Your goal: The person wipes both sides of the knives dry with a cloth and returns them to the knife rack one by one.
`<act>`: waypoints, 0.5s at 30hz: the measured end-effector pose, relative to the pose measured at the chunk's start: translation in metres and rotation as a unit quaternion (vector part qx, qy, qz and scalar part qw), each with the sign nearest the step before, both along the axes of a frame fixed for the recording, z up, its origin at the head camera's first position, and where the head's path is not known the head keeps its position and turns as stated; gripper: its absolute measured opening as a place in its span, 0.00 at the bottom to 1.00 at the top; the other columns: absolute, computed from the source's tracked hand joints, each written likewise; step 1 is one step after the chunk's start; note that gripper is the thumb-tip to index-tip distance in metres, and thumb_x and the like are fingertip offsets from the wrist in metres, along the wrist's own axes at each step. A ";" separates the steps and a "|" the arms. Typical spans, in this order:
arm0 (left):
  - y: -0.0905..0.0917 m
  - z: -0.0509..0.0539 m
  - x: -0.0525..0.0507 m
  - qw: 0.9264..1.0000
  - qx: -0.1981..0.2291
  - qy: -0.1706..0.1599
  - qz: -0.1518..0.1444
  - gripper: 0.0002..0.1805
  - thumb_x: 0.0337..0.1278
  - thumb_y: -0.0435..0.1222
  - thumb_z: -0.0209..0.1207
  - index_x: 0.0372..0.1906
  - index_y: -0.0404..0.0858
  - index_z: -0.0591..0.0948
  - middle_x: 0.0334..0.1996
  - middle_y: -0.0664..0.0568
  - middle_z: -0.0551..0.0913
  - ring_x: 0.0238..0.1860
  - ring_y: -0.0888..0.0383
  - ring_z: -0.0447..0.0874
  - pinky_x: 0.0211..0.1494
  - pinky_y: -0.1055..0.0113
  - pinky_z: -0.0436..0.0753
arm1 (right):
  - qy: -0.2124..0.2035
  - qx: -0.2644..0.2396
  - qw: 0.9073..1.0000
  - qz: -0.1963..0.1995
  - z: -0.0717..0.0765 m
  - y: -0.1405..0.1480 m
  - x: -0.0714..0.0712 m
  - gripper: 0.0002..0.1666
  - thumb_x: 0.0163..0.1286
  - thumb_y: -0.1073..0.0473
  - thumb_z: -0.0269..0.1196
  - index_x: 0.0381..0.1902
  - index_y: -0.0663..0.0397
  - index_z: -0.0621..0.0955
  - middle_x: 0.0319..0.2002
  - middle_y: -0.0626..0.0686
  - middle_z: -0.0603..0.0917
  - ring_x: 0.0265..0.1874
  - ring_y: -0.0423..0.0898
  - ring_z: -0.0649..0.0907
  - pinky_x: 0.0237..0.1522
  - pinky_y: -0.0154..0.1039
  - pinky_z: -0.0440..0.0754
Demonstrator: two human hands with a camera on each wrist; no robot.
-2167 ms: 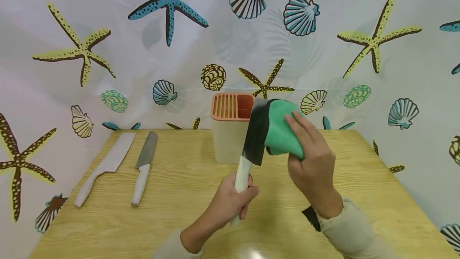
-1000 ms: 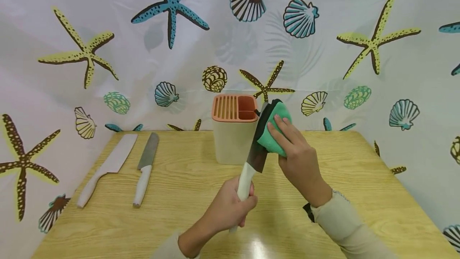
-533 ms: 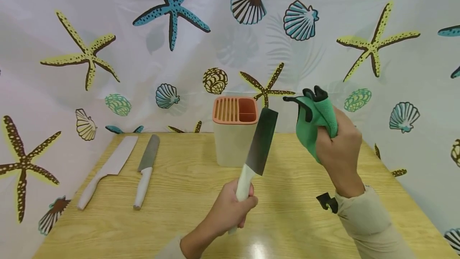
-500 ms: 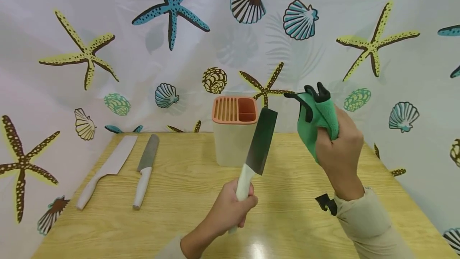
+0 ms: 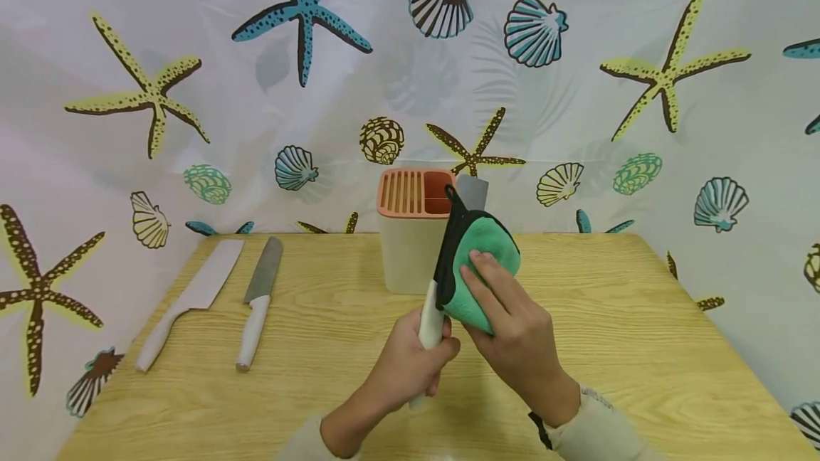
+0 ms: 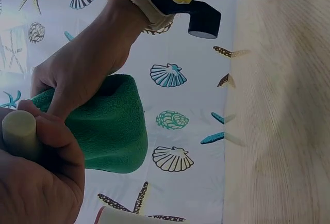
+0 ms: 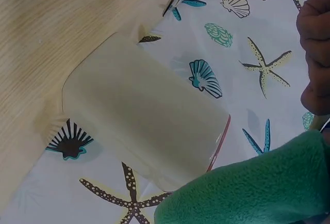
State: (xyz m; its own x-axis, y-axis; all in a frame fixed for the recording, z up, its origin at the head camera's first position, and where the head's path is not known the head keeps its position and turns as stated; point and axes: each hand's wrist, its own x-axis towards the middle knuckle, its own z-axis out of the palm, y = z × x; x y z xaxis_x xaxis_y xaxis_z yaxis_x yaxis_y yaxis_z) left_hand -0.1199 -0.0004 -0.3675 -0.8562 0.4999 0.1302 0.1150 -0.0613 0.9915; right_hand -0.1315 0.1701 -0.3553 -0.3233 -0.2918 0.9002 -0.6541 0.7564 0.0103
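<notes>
A starfish-and-shell patterned curtain (image 5: 538, 105) backs the wood-grain table (image 5: 640, 333). At its rear stands a cream knife block (image 5: 410, 258) with an orange top. A cleaver (image 5: 208, 279) and a kitchen knife (image 5: 262, 279) lie at left. A third knife (image 5: 431, 319) is raised, tilted, its white handle gripped by the left hand (image 5: 405, 363). The right hand (image 5: 515, 333) holds a green cloth (image 5: 488, 237) against the blade, fingers laid over it.

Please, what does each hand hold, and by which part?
The left hand grips a knife by its handle; the right hand holds a black-edged cloth by its green part, over the blade.
</notes>
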 end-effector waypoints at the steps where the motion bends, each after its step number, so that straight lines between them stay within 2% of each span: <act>1: -0.001 0.000 0.000 1.000 -0.001 0.002 -0.003 0.04 0.65 0.28 0.50 0.37 0.29 0.69 0.14 0.57 0.66 0.07 0.69 0.66 0.12 0.75 0.69 | -0.004 0.001 1.000 0.001 -0.001 -0.001 0.000 0.25 0.79 0.48 0.52 0.59 0.60 0.81 0.61 0.59 0.82 0.60 0.58 0.83 0.71 0.29 0.65; 5: -0.002 0.000 0.002 1.000 -0.015 0.002 -0.010 0.04 0.65 0.28 0.50 0.36 0.29 0.69 0.14 0.56 0.66 0.07 0.69 0.66 0.13 0.75 0.70 | -0.014 0.007 1.000 -0.006 -0.001 0.000 -0.001 0.25 0.81 0.50 0.48 0.63 0.58 0.79 0.63 0.59 0.80 0.63 0.56 0.80 0.71 0.28 0.64; 8: -0.002 0.001 0.004 0.999 -0.029 -0.004 -0.013 0.04 0.65 0.28 0.51 0.35 0.30 0.70 0.14 0.56 0.67 0.07 0.68 0.67 0.13 0.75 0.70 | -0.029 0.011 0.999 -0.020 0.000 0.003 -0.004 0.23 0.81 0.53 0.49 0.65 0.57 0.77 0.65 0.58 0.79 0.64 0.56 0.80 0.67 0.35 0.73; 11: -0.002 0.002 0.007 0.999 -0.038 -0.004 -0.016 0.04 0.64 0.28 0.51 0.34 0.29 0.70 0.14 0.55 0.68 0.07 0.68 0.67 0.13 0.75 0.71 | -0.047 0.003 0.998 -0.029 0.004 0.009 -0.008 0.25 0.73 0.63 0.58 0.67 0.57 0.76 0.67 0.58 0.78 0.65 0.58 0.79 0.58 0.48 0.81; 13: -0.002 0.002 0.009 0.999 -0.042 -0.004 -0.014 0.04 0.63 0.28 0.51 0.35 0.28 0.71 0.14 0.55 0.68 0.07 0.68 0.67 0.13 0.74 0.71 | -0.058 -0.004 0.998 -0.033 0.007 0.012 -0.012 0.32 0.65 0.70 0.63 0.67 0.57 0.75 0.68 0.58 0.77 0.66 0.58 0.78 0.53 0.54 0.83; 15: -0.001 0.001 0.011 0.999 -0.046 -0.006 -0.014 0.04 0.62 0.27 0.52 0.35 0.28 0.71 0.15 0.55 0.68 0.08 0.67 0.67 0.13 0.74 0.71 | -0.060 -0.013 0.997 -0.037 0.009 0.016 -0.016 0.38 0.57 0.74 0.67 0.67 0.57 0.75 0.68 0.58 0.77 0.66 0.59 0.78 0.52 0.56 0.84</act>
State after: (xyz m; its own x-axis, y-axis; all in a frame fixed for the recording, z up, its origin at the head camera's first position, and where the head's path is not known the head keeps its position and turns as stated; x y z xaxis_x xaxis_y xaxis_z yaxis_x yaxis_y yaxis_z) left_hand -0.1094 -0.0016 -0.3663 -0.8430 0.5331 0.0725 0.1031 0.0278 0.9943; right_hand -0.1479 0.1856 -0.3461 -0.4492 -0.2398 0.8606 -0.5921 0.8013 -0.0857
